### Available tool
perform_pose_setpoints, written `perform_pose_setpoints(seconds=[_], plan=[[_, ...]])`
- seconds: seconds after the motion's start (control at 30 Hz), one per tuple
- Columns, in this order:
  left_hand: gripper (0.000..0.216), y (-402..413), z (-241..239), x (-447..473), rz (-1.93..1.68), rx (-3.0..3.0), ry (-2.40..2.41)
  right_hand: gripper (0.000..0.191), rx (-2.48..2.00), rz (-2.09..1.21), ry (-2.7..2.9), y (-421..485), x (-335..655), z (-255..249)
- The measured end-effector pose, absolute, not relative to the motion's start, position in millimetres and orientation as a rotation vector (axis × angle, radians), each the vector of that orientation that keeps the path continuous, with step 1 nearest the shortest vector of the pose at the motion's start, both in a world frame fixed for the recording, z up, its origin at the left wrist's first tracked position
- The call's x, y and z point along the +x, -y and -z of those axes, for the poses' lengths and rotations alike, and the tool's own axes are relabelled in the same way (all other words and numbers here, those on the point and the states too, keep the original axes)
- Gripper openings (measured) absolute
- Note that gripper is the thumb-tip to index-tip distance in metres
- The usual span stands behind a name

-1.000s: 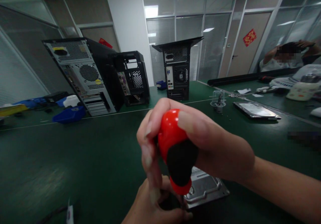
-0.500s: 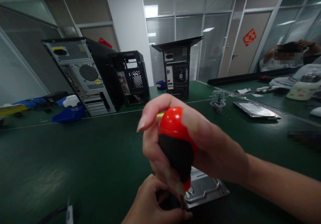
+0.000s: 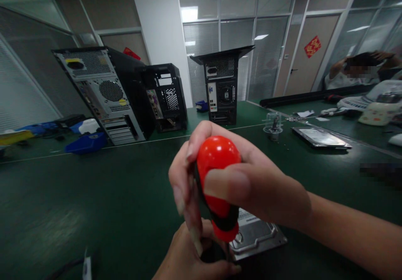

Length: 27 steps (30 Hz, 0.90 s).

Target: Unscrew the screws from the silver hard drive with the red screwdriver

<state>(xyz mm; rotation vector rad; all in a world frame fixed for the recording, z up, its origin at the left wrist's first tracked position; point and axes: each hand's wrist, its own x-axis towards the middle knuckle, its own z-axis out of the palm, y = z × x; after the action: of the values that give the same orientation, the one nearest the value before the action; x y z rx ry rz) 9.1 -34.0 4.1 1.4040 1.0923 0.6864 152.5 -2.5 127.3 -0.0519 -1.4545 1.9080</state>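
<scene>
My right hand wraps round the red and black handle of a screwdriver, its thumb lying across the handle. The shaft points down, and its tip is near the left corner of a silver hard drive on the table. At that same corner, my left hand is curled, with thumb and forefinger around the drive's edge beside the shaft. The screwdriver tip and part of the left fingers are hard to see in the dark there. My right hand covers the drive's far part.
Computer cases stand behind: a large tower, an open black case and another tower. A blue bin sits at left. On the right are a clear plastic container, another hard drive and a person.
My right hand has turned on the screwdriver handle: the thumb now lies over it, and the fingers have opened out to the left. My left hand and the hard drive stay in place.
</scene>
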Motion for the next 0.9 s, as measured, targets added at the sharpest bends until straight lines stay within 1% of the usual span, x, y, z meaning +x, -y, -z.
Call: perform_pose_setpoints(seconds=[0.1, 0.27, 0.43, 0.47, 0.57, 0.63, 0.73, 0.83, 0.9], plan=[[0.016, 33, 1, 8, -0.695, 1.432, -1.095, 0.034, -0.041, -1.899, 1.455, 0, 151, -121], [0.019, 32, 0, 6, -0.622, 1.508, -1.240, 0.031, -0.003, -1.915, 1.401, -2, 152, -115], [0.019, 32, 2, 6, -0.589, 1.553, -1.245, 0.023, -0.047, -1.858, 1.459, -1, 153, -123], [0.019, 32, 4, 6, -0.601, 1.557, -1.257, 0.023, -0.051, -1.874, 1.470, 0, 153, -125], [0.021, 32, 7, 6, -0.608, 1.556, -1.298, 0.039, -0.039, -1.899, 1.520, 2, 156, -130], [0.021, 32, 5, 6, -0.598, 1.533, -1.293, 0.044, -0.034, -1.883, 1.544, 3, 157, -131], [0.018, 33, 1, 7, -0.629, 1.481, -1.209, 0.042, -0.039, -1.893, 1.515, 4, 156, -132], [0.017, 33, -2, 8, -0.672, 1.461, -1.129, 0.035, -0.048, -1.882, 1.474, 4, 153, -131], [0.017, 33, -1, 8, -0.681, 1.461, -1.132, 0.036, -0.039, -1.879, 1.462, 3, 152, -129]])
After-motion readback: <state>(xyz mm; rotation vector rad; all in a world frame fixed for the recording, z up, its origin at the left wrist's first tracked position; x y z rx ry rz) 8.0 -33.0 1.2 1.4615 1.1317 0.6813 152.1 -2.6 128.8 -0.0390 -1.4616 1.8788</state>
